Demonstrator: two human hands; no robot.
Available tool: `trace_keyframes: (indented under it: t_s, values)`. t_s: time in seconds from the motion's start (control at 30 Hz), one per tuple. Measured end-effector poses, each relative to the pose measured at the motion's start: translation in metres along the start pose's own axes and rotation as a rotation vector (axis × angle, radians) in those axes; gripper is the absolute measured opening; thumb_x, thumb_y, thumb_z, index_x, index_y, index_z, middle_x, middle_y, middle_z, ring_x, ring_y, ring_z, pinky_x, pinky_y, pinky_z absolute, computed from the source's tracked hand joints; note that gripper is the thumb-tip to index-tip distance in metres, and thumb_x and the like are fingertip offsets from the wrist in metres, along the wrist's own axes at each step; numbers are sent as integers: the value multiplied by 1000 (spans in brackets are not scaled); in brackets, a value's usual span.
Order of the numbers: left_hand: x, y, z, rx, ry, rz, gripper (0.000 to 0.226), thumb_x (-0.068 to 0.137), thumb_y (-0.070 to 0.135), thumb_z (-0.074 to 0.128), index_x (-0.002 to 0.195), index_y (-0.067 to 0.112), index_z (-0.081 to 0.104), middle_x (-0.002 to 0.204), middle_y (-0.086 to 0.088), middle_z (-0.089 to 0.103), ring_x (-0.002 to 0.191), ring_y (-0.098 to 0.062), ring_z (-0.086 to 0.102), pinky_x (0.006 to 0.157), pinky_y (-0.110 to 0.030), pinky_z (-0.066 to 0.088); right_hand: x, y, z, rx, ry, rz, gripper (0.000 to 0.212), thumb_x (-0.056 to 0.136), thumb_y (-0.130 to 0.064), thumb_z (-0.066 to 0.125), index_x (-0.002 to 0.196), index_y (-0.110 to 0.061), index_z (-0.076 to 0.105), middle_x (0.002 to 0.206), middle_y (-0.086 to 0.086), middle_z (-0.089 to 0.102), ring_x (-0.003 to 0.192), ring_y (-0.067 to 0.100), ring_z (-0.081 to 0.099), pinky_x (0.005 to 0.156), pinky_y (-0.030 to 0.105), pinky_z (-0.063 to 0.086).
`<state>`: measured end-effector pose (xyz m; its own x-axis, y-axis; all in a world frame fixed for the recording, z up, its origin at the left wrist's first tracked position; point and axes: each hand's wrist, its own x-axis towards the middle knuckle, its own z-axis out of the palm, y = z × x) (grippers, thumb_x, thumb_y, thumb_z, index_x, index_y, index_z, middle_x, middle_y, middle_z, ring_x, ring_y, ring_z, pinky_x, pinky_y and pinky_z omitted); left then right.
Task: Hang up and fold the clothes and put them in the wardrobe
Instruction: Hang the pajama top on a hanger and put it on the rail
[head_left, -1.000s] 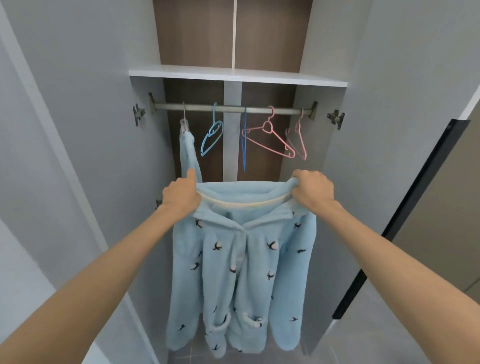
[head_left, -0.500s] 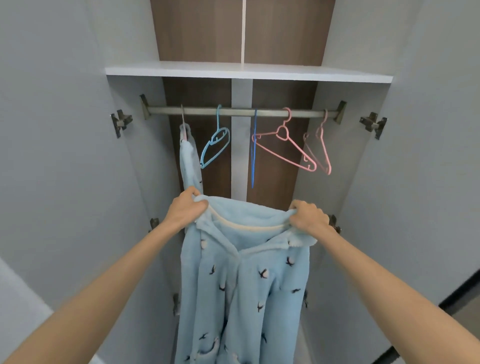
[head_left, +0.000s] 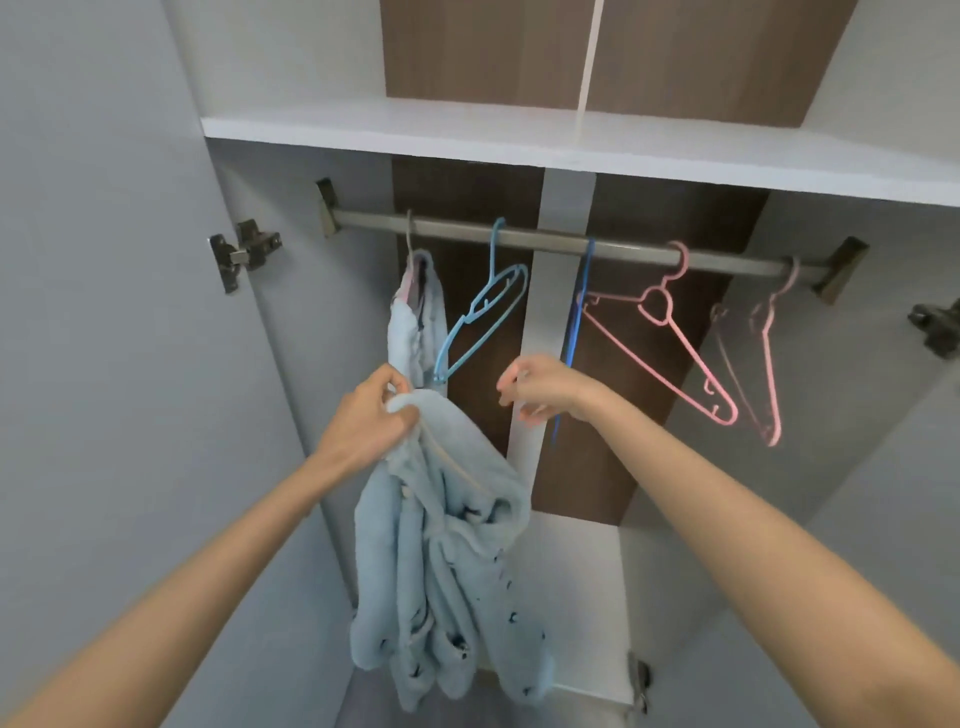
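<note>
My left hand (head_left: 366, 422) grips the collar of a fluffy light-blue pyjama top (head_left: 447, 561), which hangs down bunched in front of the open wardrobe. My right hand (head_left: 543, 388) is free in the air with loosely curled fingers, just below the rail (head_left: 550, 244), between a tilted blue hanger (head_left: 480, 317) and a second blue hanger (head_left: 575, 332) seen edge-on. A matching light-blue garment (head_left: 415, 322) hangs on a hanger at the rail's left end. Two pink hangers (head_left: 670, 343) (head_left: 763, 358) hang to the right.
A white shelf (head_left: 571, 140) runs above the rail. Grey wardrobe doors (head_left: 104, 364) stand open on both sides, with metal hinges (head_left: 241, 254) on the inner walls. The brown back panel has a white central strip.
My right hand has let go of the collar and risen toward the hangers. The top now hangs bunched from my left hand alone. The view has moved closer and tilted up.
</note>
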<state>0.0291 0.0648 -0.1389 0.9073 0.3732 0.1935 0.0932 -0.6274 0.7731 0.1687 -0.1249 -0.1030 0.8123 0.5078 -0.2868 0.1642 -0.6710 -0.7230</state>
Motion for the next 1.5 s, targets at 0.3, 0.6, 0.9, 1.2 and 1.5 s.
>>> trace_keyframes:
  t_s: [0.3, 0.6, 0.9, 1.2, 1.5]
  values:
    - [28, -3, -32, 88, 87, -20, 19, 78, 13, 60, 79, 26, 46, 63, 5, 55, 47, -7, 43, 47, -23, 34, 114, -70, -2, 346, 284, -22, 72, 93, -21, 57, 149, -25, 11, 129, 9, 50, 105, 28, 57, 78, 40, 50]
    - [34, 2, -59, 43, 104, -82, 23, 62, 30, 50, 84, 23, 50, 73, -3, 61, 57, -15, 47, 53, -28, 35, 157, -81, 10, 597, 301, 73, 95, 87, 4, 58, 153, -31, -1, 116, 12, 50, 81, 20, 53, 83, 36, 50]
    - [41, -2, -62, 24, 79, -65, 13, 78, 12, 58, 87, 18, 52, 74, -10, 61, 58, -21, 46, 56, -31, 36, 158, -67, 4, 778, 384, 180, 57, 99, -6, 33, 149, -33, 23, 116, 9, 41, 81, 20, 45, 62, 26, 44]
    - [45, -17, -58, -36, 73, -61, 20, 82, 6, 59, 96, 19, 52, 86, -5, 62, 64, -18, 50, 59, -31, 38, 121, -56, -20, 730, 406, 106, 40, 98, 4, 15, 121, -18, 40, 82, 8, 37, 54, 12, 19, 31, 10, 17]
    - [34, -24, -48, -173, 86, -139, 24, 83, 9, 66, 100, 16, 50, 82, 0, 55, 65, -12, 53, 58, -27, 43, 39, -39, -9, 468, 330, 38, 36, 106, -30, 29, 138, -14, 29, 67, 5, 30, 48, 10, 21, 34, 16, 20]
